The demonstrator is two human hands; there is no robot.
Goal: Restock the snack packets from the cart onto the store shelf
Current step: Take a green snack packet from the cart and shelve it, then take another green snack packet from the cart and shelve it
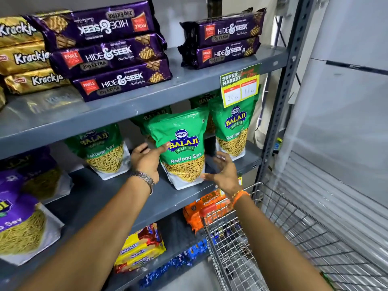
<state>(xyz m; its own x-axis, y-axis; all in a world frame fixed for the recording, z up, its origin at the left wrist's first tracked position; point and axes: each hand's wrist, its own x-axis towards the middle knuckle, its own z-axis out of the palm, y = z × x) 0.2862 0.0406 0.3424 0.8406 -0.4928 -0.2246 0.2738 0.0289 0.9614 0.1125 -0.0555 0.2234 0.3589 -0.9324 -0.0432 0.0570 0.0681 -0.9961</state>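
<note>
A green Balaji Ratlami Sev packet (181, 148) stands upright near the front of the grey middle shelf (117, 194). My left hand (147, 159) rests against the packet's left side, its fingers spread and a fingertip on the front. My right hand (223, 172) hovers open just to the packet's right, fingers apart, holding nothing. Two more green sev packets stand on the same shelf, one to the left (105, 150) and one to the right (233, 131). The wire cart (273, 238) stands at the lower right, and I see no packets in it.
Purple Hide & Seek packs (113, 57) and gold Krackjack packs (27, 57) fill the top shelf. Purple sev packets (19, 213) stand at the left. Orange cookie packs (199, 211) and yellow Marie packs (140, 248) lie on the lower shelf. A price tag (240, 85) hangs from the upper shelf edge.
</note>
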